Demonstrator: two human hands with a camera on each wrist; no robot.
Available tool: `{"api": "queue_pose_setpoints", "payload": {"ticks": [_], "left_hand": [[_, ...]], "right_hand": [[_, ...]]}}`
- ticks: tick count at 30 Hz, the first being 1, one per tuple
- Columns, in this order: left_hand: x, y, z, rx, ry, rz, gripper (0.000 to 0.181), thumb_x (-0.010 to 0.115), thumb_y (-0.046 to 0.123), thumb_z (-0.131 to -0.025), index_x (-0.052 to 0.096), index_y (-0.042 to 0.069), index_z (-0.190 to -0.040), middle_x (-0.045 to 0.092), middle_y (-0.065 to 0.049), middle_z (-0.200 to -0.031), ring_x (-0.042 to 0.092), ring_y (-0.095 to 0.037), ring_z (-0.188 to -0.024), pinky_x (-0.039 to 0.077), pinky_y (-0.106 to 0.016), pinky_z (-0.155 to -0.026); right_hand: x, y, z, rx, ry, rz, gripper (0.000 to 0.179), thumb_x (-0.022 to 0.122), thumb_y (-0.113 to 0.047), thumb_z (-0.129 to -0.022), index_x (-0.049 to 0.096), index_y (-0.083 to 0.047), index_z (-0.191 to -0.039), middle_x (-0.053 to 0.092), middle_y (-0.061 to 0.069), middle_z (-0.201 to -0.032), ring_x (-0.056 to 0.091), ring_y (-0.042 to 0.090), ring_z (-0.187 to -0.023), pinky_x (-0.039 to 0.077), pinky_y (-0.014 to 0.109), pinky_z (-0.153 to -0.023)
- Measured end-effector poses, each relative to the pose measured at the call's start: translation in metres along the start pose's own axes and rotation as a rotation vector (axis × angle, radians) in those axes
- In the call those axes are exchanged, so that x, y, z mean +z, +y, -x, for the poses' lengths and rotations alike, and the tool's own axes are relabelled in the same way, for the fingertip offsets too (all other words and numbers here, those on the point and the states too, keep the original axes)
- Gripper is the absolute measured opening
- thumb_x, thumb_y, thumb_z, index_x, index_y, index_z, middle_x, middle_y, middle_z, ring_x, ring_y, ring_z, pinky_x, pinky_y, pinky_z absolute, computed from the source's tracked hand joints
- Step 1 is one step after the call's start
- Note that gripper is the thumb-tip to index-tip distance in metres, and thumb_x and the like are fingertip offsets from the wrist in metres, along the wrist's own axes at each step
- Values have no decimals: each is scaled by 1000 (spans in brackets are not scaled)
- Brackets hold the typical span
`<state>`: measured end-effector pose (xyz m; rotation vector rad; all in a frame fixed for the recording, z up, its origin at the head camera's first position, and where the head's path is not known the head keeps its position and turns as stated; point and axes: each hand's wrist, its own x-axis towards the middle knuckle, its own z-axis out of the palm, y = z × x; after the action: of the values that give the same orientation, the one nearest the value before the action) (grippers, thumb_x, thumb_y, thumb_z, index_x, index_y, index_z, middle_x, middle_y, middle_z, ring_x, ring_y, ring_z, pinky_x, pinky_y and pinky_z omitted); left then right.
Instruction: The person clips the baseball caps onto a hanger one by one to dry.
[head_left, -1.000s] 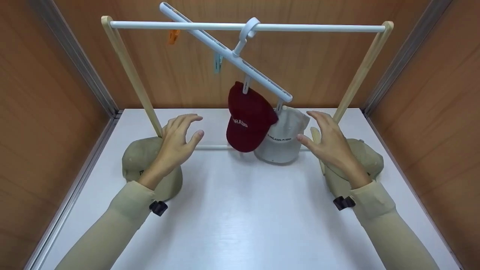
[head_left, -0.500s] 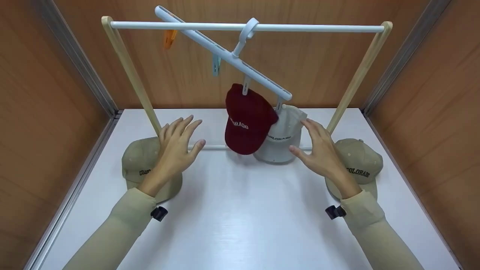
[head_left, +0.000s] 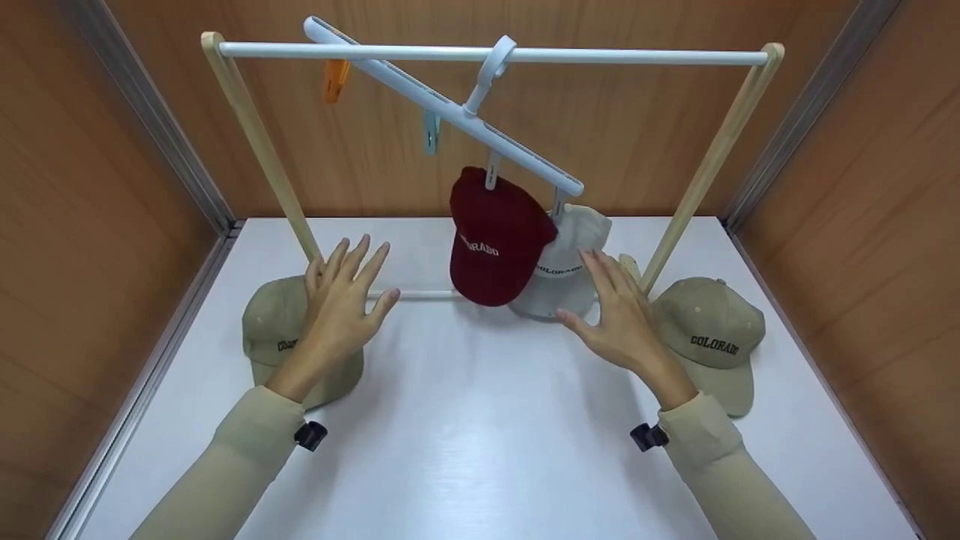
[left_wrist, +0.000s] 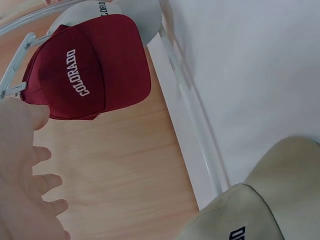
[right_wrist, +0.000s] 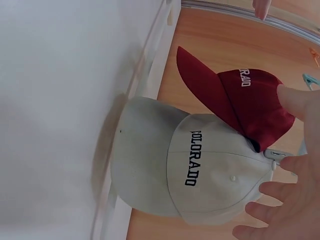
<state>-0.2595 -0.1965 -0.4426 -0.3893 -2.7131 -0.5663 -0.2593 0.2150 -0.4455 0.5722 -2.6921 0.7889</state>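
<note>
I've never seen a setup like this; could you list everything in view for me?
rack: 1, white rails, wooden legs, on the table
hanger: 1, white, on the top rail, tilted
maroon cap: 1, maroon, clipped to the hanger
white cap: 1, off-white, clipped at the hanger's low end
khaki caps: 2, khaki, on the table, left and right
orange clip: 1, orange, under the high end
blue clip: 1, light blue, under the hanger
grey clips: 2, pale grey, on the hung caps
table: 1, white, below
panels: 3, wood-brown, back and sides
wrist devices: 2, black, by the cuffs
sleeves: 2, khaki, on the arms
left hand: 1, bare, near the left khaki cap
right hand: 1, bare, near the white cap
</note>
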Motion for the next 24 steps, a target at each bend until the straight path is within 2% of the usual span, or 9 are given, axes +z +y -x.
{"api": "queue_pose_setpoints", "payload": {"ticks": [5,12,19,24], "left_hand": [[2,-9,5,-14,-10,2,71,64,39,-106,36,17,-166,28,-17,-173,15,-44,-161,0,-68,-124],[1,-24,11,-40,-6,41,71,64,38,-105,37,14,-166,28,-19,-173,16,-46,-160,0,-71,-122],[1,-39,17,-58,-32,60,70,60,40,-107,35,14,-167,27,-19,-173,17,-46,-159,0,-73,-121],[-1,-52,19,-67,2,102,66,61,37,-107,38,14,-165,30,-22,-171,23,-48,-157,2,-74,-121]], "right_hand": [[8,-5,2,20,-18,13,95,77,-49,-95,28,-14,-168,26,17,-174,24,44,-159,20,75,-120],[17,-10,3,18,-23,26,96,73,-56,-95,29,-14,-169,25,17,-174,24,45,-158,23,74,-120],[23,-14,4,12,-34,1,98,73,-57,-95,27,-13,-169,22,17,-175,23,44,-159,21,70,-123],[27,-18,4,24,-46,-9,97,73,-57,-95,27,-15,-169,21,16,-175,23,44,-159,18,68,-125]]}}
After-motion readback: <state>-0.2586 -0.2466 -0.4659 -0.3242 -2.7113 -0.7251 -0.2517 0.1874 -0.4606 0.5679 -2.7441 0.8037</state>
